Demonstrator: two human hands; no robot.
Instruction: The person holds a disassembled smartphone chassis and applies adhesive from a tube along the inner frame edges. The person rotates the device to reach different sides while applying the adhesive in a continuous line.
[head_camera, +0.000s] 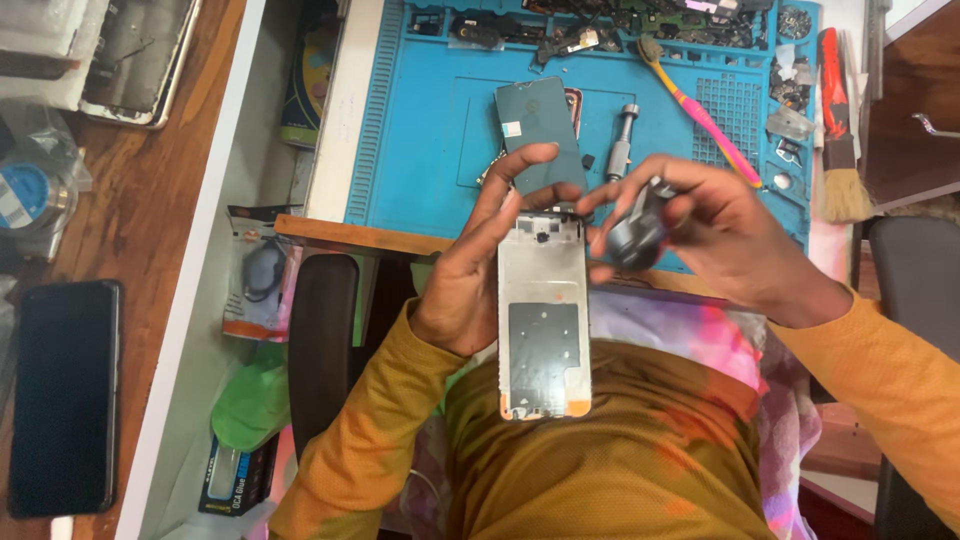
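Left hand (470, 265) holds the phone frame (543, 320) by its left edge — right hand (700, 235) has its grip closed on a dark tool (637, 228) at the frame's top corner, above the blue mat (430, 150).

Blue work mat (420, 150) on white bench, wooden table (150, 220) beside

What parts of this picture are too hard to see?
- Head view: the grey object in the right hand is blurred; its kind is unclear.
- The phone frame hides the left hand palm.
- Small parts on the blue mat are too tiny and cut off by the top edge.
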